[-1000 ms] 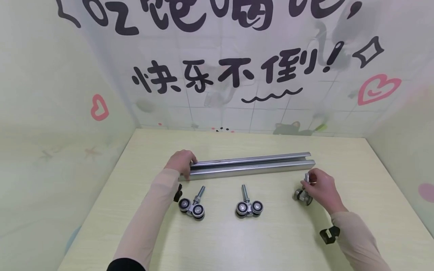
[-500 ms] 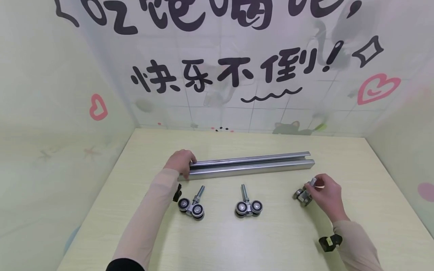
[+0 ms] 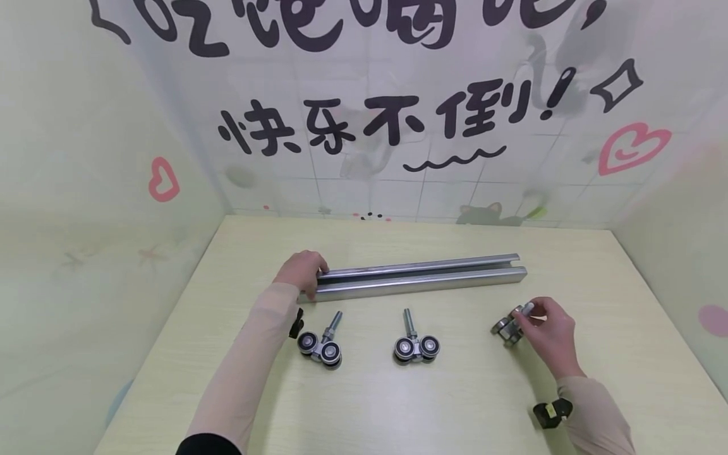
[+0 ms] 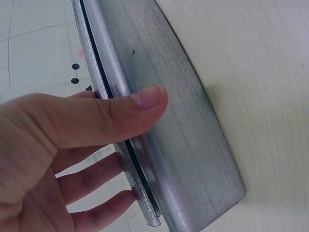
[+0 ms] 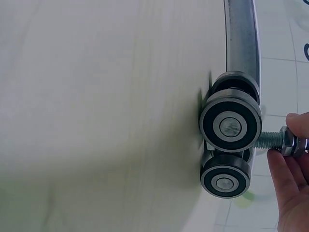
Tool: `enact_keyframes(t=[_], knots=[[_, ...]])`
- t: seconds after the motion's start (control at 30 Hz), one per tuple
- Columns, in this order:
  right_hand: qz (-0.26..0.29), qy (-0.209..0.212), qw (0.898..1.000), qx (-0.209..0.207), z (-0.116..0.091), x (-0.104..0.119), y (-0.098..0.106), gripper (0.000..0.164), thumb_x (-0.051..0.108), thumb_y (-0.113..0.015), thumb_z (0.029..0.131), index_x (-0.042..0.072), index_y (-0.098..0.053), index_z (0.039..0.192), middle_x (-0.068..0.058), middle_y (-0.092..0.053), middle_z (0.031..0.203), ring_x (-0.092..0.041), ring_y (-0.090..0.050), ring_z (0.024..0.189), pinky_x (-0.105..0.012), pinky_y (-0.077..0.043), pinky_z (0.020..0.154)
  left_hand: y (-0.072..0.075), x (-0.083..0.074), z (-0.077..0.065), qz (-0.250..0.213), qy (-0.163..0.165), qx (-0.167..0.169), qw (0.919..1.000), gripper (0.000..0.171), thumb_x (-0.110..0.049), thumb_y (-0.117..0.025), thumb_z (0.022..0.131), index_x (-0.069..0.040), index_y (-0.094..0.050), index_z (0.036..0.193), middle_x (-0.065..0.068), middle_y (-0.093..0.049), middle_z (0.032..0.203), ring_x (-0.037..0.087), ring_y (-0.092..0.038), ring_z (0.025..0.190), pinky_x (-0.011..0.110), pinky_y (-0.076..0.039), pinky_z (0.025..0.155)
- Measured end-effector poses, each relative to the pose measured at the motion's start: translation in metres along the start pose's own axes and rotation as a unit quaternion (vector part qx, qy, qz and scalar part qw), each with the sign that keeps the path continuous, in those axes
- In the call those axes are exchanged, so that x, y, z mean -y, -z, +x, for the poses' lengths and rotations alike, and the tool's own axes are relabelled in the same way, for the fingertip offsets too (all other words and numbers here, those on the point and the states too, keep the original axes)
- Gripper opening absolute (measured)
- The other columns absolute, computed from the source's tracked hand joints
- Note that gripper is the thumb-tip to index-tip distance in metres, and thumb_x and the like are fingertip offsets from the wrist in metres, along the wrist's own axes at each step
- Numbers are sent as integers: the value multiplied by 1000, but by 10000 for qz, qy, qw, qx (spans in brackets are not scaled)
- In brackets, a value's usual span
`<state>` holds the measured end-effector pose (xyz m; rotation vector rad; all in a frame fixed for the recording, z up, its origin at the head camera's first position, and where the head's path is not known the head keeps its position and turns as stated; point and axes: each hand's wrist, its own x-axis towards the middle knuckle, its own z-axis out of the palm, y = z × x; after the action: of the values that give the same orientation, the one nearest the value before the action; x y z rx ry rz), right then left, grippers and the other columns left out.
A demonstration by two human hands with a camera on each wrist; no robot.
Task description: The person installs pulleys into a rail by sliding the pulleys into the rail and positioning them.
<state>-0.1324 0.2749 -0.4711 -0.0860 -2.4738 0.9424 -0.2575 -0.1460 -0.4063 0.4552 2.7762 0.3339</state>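
A metal C-shaped rail lies lengthwise across the table, its slot facing up. My left hand grips the rail's left end; in the left wrist view the thumb lies over one wall and the fingers curl round the slot side. At the right, my right hand pinches the threaded bolt of a roller trolley. The right wrist view shows this trolley's wheels and the fingers at the nuts on its bolt. The trolley is off the rail, near its right end.
Two more roller trolleys lie in front of the rail: a left one and a middle one, bolts pointing away. The pale table is bounded by a printed back wall and side walls.
My right hand has shifted slightly down and right, tilting the trolley so its bolt leans more to the right. The left hand stays on the rail.
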Motion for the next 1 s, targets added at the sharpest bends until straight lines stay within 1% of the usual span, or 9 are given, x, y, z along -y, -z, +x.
enact_keyframes(t=[0.1,0.17,0.2,0.33,0.47,0.63,0.73,0.87,1.0], knots=[[40,-41,10000,-41,-1,-1,-1,27,-4,-70,64,-4,-53,84,-15,-60,78,-17,-56,70,-5,-46,52,0,0,1,-22,46,14,10000,61,8,-76,46,-3,-64,105,14,-66,104,25,-55,87,41,-50,83],[109,-52,9999,-37,-1,-2,-1,26,-3,-70,65,-4,-54,85,-14,-59,79,-8,-54,70,-3,-44,54,0,0,2,-33,69,31,10000,61,8,-76,47,-3,-64,105,14,-66,105,25,-55,88,41,-50,84],[154,-33,9999,-11,-2,-2,-1,25,-3,-70,66,-4,-54,85,-14,-60,80,-3,-52,72,0,-42,58,0,1,2,-47,77,41,10000,61,8,-76,47,-3,-64,105,14,-66,105,25,-55,88,42,-50,84],[290,-40,9996,5,-4,-5,-1,24,-1,-69,68,-5,-56,86,-14,-59,82,12,-45,74,1,-41,61,-2,2,3,-72,85,40,9999,62,8,-76,46,-3,-64,106,14,-65,106,25,-55,88,41,-50,84],[425,-49,9990,137,-7,-7,0,25,-3,-69,66,-6,-57,88,-17,-62,84,13,-46,75,0,-42,62,-3,3,4,-61,62,15,10000,62,8,-77,46,-4,-64,105,14,-65,106,24,-55,88,41,-50,84],[657,43,9972,357,-11,-12,-2,31,-8,-67,67,-8,-56,96,-26,-64,88,15,-46,77,0,-42,64,-3,4,3,-42,5,-31,10000,61,8,-76,44,-3,-64,104,14,-66,105,24,-55,87,41,-50,83],[765,45,9966,307,-12,-14,-4,32,-10,-65,67,-9,-56,98,-29,-64,90,17,-46,78,0,-41,66,-3,4,2,-51,-10,-65,10000,61,8,-76,44,-3,-65,103,14,-66,105,25,-55,87,41,-50,83],[821,36,9965,159,-13,-16,-7,30,-12,-65,66,-10,-57,95,-30,-64,90,18,-46,78,1,-41,66,-4,3,3,-54,8,-73,10000,62,8,-76,45,-4,-64,104,14,-66,105,25,-55,88,41,-50,84],[699,135,9975,50,-13,-16,-7,28,-12,-65,66,-9,-58,93,-29,-65,88,19,-45,78,2,-40,65,-5,4,4,-42,22,-92,9999,62,8,-77,44,-4,-65,103,13,-66,104,24,-56,88,41,-50,83]])
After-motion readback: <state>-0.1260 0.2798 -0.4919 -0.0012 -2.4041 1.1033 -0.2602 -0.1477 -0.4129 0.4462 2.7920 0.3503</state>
